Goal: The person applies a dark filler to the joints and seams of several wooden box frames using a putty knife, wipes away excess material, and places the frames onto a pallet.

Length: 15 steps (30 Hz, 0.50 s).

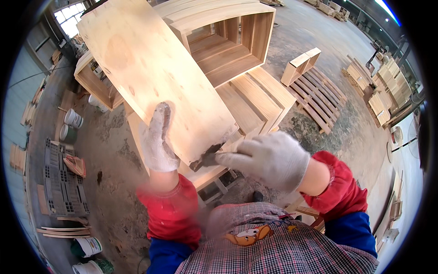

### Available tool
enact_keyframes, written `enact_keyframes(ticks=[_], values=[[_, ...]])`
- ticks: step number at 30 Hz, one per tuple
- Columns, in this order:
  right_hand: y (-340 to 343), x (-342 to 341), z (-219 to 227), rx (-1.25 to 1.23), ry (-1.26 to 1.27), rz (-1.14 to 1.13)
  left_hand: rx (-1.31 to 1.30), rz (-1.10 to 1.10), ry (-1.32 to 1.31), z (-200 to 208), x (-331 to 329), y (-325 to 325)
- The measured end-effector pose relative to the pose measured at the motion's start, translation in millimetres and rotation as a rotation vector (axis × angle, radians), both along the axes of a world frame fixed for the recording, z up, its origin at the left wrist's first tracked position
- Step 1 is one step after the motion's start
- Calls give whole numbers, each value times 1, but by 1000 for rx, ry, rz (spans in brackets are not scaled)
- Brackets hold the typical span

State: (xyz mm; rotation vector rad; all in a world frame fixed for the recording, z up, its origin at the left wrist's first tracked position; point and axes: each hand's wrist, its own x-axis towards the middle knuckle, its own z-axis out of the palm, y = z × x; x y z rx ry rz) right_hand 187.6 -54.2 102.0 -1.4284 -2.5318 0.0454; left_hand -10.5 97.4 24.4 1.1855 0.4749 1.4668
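Note:
A pale wooden board slants from the upper left toward me, its near end in front of my body. My left hand, in a whitish glove, grips the board's left edge near that end, with one digit lying on the top face and the others partly hidden. My gloved right hand is closed round a putty knife, whose handle is mostly hidden. The dark grey blade lies against the board's near edge, beside a dark, rough patch at the corner.
Open wooden drawer boxes are stacked beyond and right of the board. A small box rests on a slatted pallet. Buckets and a dark plastic pallet line the left side. More lumber stands far right.

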Motion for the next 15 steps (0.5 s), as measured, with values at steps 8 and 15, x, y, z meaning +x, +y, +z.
enact_keyframes(ticks=[8,15], values=[[-3,63,8,81,-31,-205,-85,-49,-73,0,-3,0],[-21,32,-31,142,240,-143,-16,42,-21,-13,-15,6]])
